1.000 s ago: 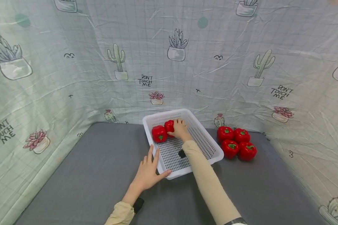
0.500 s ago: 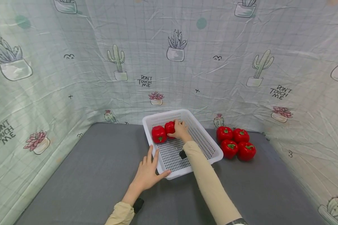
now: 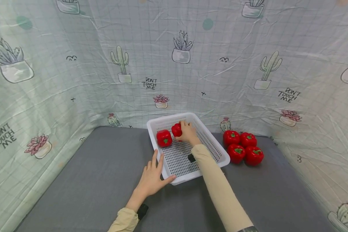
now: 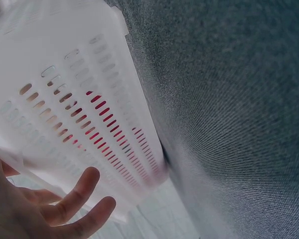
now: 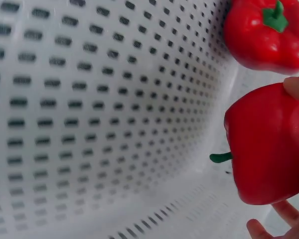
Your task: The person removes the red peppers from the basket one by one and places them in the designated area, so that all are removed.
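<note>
A white perforated basket [image 3: 188,177] sits on the grey table. Inside it, the right hand [image 3: 188,132] grips a red bell pepper [image 3: 176,129] between thumb and fingers. In the right wrist view this held bell pepper [image 5: 271,144] lies tilted, its green stem pointing left toward the basket floor. A second red bell pepper [image 3: 164,139] rests beside it by the basket's left wall. The left hand [image 3: 150,179], fingers spread, touches the basket's rim at its near left corner. From the left wrist, red shows through slots in the basket's side wall [image 4: 50,55].
Several red bell peppers [image 3: 237,153] stand grouped on the table to the right of the basket. A cactus-printed cloth [image 3: 191,83] hangs behind and along both sides of the grey tabletop [image 3: 104,180].
The right hand has shifted slightly to the right with the bell pepper, widening the gap to the second one. The left hand and the basket have stayed in place.
</note>
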A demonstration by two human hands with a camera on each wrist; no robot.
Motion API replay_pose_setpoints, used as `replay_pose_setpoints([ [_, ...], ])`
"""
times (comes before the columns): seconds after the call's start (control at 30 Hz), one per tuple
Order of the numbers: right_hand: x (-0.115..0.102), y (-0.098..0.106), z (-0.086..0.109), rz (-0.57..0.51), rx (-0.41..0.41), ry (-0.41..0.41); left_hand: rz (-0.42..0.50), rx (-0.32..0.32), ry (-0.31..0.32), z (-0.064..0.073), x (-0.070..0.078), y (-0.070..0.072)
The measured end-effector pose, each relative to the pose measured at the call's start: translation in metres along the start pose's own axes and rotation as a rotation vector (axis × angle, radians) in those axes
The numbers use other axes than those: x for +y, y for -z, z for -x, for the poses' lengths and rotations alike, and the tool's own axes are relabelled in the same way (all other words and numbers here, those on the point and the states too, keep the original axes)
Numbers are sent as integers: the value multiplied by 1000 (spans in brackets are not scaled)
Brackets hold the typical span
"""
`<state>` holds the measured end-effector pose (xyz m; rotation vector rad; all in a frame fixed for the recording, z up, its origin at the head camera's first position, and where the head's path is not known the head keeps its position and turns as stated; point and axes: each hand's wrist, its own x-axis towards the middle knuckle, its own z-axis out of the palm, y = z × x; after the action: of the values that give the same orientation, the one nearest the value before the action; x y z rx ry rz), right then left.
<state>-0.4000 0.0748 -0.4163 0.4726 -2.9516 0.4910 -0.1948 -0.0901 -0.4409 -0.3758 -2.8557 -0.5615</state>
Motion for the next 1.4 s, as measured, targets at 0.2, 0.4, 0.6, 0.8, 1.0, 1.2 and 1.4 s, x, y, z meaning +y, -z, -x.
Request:
replay_pose_setpoints([
  [0.2, 6, 18, 1, -8, 8, 29, 5, -5, -4, 0, 1, -1],
  [0.4, 8, 37, 2, 0, 4, 63, 10, 1, 0, -1, 0, -1],
  [0.6, 11, 49, 7, 21, 16, 130, 15, 2, -5, 0, -1, 0],
  [0.8, 8, 63, 17, 53, 15, 205, 19, 4, -5, -1, -1, -1],
  [1.0, 2, 80, 29, 74, 19, 240, 10, 1, -2, -1, -1, -3],
  [1.2, 1, 92, 42, 102, 27, 286, 21, 0, 0, 0, -1, -2],
  [1.4, 4, 104, 55, 100, 62, 334, 17, -5, 6, -1, 0, -1],
])
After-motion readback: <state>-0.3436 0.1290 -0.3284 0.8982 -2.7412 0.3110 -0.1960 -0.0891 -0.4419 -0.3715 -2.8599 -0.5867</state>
